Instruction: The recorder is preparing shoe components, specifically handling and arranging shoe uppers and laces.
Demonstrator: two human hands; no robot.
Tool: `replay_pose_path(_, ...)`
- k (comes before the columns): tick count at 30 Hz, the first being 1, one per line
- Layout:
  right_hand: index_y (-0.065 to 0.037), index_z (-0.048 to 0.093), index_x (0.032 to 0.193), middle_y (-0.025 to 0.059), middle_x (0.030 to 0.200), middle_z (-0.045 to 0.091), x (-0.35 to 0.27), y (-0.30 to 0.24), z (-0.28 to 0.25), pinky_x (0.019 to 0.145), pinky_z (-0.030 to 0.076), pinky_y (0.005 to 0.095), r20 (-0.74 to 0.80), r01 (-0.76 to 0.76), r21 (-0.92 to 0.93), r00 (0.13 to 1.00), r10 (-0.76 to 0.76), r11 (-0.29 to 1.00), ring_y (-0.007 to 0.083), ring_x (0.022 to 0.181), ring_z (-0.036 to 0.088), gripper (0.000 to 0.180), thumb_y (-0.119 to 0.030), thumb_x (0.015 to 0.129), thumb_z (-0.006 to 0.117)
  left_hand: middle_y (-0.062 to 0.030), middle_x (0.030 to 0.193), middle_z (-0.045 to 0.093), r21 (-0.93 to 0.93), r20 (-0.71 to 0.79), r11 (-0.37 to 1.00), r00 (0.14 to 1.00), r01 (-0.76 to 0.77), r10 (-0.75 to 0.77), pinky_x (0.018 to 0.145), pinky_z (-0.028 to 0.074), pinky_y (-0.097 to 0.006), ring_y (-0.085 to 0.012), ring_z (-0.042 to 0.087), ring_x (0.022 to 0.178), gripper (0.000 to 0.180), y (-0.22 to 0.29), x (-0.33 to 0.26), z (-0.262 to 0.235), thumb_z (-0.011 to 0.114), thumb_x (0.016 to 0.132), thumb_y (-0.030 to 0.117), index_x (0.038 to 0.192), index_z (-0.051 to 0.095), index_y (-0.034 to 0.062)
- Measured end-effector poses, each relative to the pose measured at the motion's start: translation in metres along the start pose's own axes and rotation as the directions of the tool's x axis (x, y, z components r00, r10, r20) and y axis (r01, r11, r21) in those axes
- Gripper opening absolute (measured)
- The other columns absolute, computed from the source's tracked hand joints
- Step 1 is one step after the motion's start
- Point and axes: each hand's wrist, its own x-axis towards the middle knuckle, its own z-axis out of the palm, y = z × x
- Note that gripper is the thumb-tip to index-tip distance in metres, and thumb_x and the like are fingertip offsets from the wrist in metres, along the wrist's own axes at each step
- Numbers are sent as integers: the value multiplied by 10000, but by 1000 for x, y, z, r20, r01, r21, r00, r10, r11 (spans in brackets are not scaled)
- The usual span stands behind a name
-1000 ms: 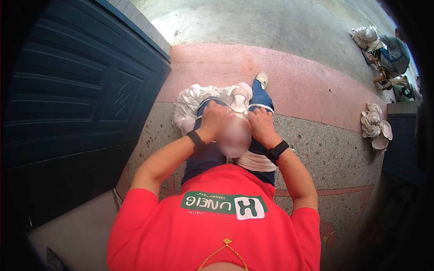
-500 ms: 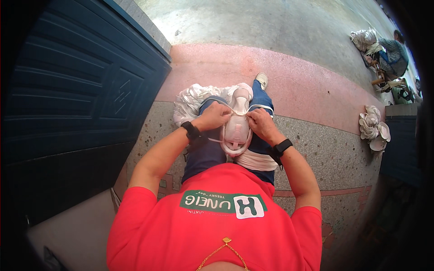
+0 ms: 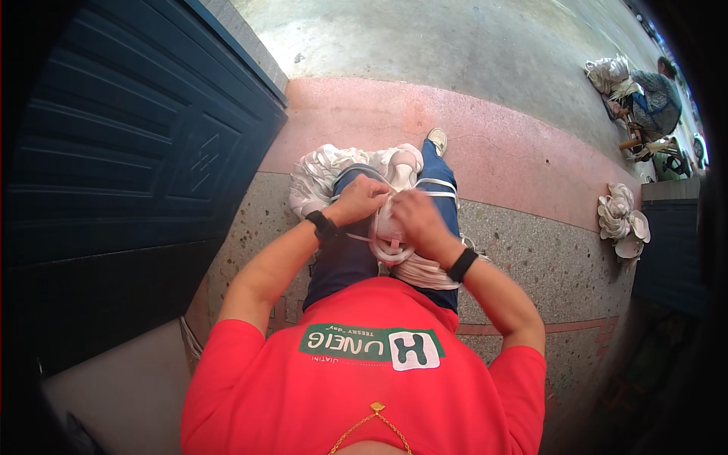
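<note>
A pale pink and white shoe upper (image 3: pixel 389 227) lies across my lap between my thighs, its rounded heel end toward me. My left hand (image 3: pixel 364 199) is closed in a pinch on a white shoelace at the upper's left side. My right hand (image 3: pixel 419 224), somewhat blurred, is over the upper with its fingers bent in close to the left fingertips, at the lace. It covers the upper's right part. White lace (image 3: pixel 438 183) stretches from the upper over my right thigh. The small stretch of lace between the fingertips is hard to make out.
Bunched white uppers (image 3: pixel 315 178) hang by my left knee. A bundle of pale strips (image 3: pixel 426 271) lies under the upper on my right thigh. A dark blue door (image 3: pixel 144 136) stands at left. More pale shoe parts (image 3: pixel 623 220) lie at right, and a person (image 3: pixel 658 98) sits farther off.
My right hand has moved left and inward over the shoe upper, close to the left hand. My left hand stays almost in place. The lace on the right thigh shows more.
</note>
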Motion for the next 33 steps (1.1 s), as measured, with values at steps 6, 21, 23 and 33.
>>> replay_pose_path(6,-61,634,972,172,943,677,13,-27,6,826,511,499,208,-556,189,828,520,810,367,936,671,138,-192,929,628,-192,813,700,-8,28,1000,1000,4,-4,691,519,-353,-215,665,740,249,3,-2,-2,658,902,193,1054,746,16)
replay_pose_path(21,-76,577,821,123,728,634,-17,14,27,715,419,433,138,-315,-141,933,334,939,306,707,641,127,-162,900,627,-150,1002,686,357,-194,915,943,-189,271,769,511,-389,-298,628,930,175,16,-22,12,728,851,154,989,728,45)
replay_pose_path(23,-74,565,800,134,713,628,-31,-7,3,717,407,448,116,-348,-22,930,348,937,327,695,636,146,-158,905,621,-108,1260,627,449,-213,857,901,-254,379,924,491,-420,-341,532,1145,326,29,-47,18,778,790,126,1111,725,111)
replay_pose_path(33,11,652,1039,72,812,651,-43,0,-19,709,459,312,75,-606,690,606,792,397,217,735,598,223,-192,1044,560,-86,836,679,10,-19,946,946,-324,324,779,505,-349,-237,633,804,107,61,-17,17,706,908,124,974,707,40)
